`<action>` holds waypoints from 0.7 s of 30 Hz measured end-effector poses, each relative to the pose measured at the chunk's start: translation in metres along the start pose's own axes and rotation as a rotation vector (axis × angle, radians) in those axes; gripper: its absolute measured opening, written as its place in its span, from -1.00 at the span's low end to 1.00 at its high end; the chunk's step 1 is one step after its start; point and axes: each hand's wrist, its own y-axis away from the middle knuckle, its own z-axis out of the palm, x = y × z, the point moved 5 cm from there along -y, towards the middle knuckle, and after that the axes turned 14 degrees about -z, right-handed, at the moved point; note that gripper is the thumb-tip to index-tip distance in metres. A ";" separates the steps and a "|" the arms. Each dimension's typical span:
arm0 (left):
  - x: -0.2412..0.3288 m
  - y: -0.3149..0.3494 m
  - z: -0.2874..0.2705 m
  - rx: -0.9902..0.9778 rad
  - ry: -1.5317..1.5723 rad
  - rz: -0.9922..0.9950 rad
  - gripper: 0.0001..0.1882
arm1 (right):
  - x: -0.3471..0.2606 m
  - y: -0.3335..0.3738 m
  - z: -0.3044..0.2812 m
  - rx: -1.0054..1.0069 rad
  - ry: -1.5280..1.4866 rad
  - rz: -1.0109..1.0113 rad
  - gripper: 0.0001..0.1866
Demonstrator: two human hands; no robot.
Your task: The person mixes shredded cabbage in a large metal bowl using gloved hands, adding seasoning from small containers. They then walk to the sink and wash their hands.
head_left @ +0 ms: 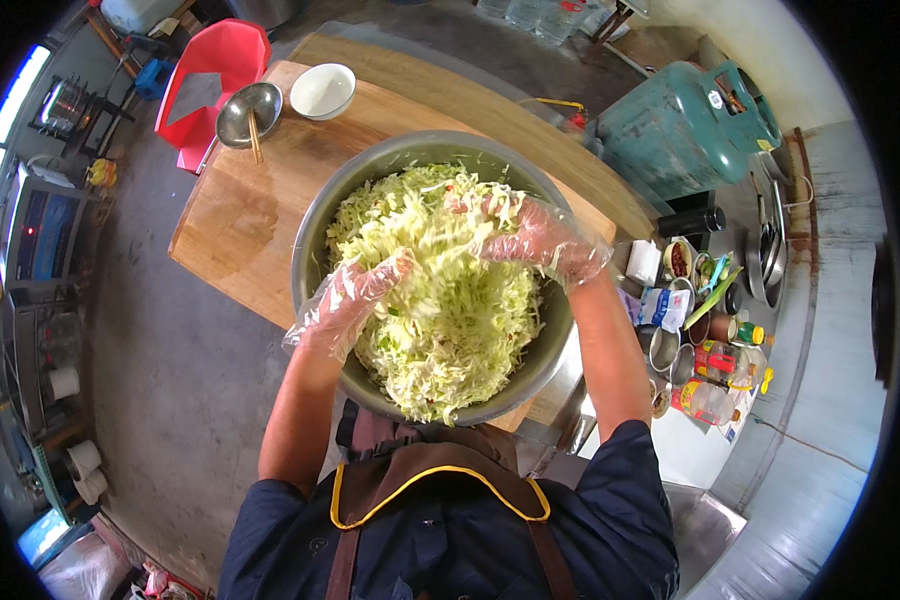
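A large steel bowl (305, 250) holds a heap of shredded cabbage (450, 360), pale green with a few small red and green bits. Clear plastic gloves cover both my hands. My left hand (355, 297) reaches over the bowl's left side, its fingers curled against the shreds. From the right comes my right hand (545, 240), fingers and thumb bent around a raised clump of cabbage, with strands clinging to the fingertips. Between the hands the shreds are smeared by motion. Some fingertips are buried in the cabbage.
On the wooden board (235, 215) stand a white bowl (323, 92) and a small metal bowl (248, 115) with chopsticks (255, 138). A red chair (220, 60) is beyond. At right are a green gas cylinder (670, 130), seasoning bowls and bottles (710, 400).
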 end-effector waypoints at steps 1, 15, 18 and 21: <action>0.002 -0.002 -0.010 0.074 -0.217 0.060 -0.37 | 0.008 -0.006 -0.003 0.006 -0.015 0.003 -0.43; -0.106 -0.101 -0.122 0.286 -0.076 -0.531 -0.11 | 0.196 -0.066 0.043 0.039 -0.144 0.603 -0.11; -0.124 -0.121 -0.139 0.062 -0.191 -0.473 -0.15 | 0.205 -0.060 0.048 -0.099 -0.407 0.658 -0.08; -0.097 -0.091 -0.115 0.303 0.071 -0.456 -0.37 | 0.154 -0.049 0.037 0.069 -0.477 0.415 -0.34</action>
